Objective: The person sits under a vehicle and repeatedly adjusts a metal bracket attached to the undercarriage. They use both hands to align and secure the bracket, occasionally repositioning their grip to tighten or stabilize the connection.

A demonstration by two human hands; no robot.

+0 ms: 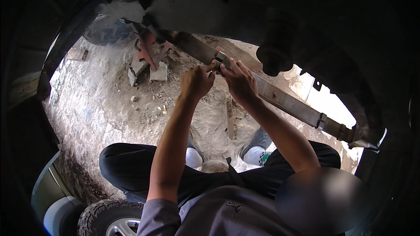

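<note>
A person squats on dusty ground beneath a vehicle, a knobby tyre (109, 218) near at lower left and grey shoes (259, 142) planted ahead. Both forearms reach up and away to a long rusty leaf spring (284, 100) running from far left to right. The left hand (197, 82) is loosely curled, fingertips pinching at a small metal clamp (221, 58) on the spring. The right hand (239, 81) lies half closed over the spring just beside it, fingers touching the same clamp. Farther left, a red jack stand (148, 52) rests on grey stone blocks (158, 72).
</note>
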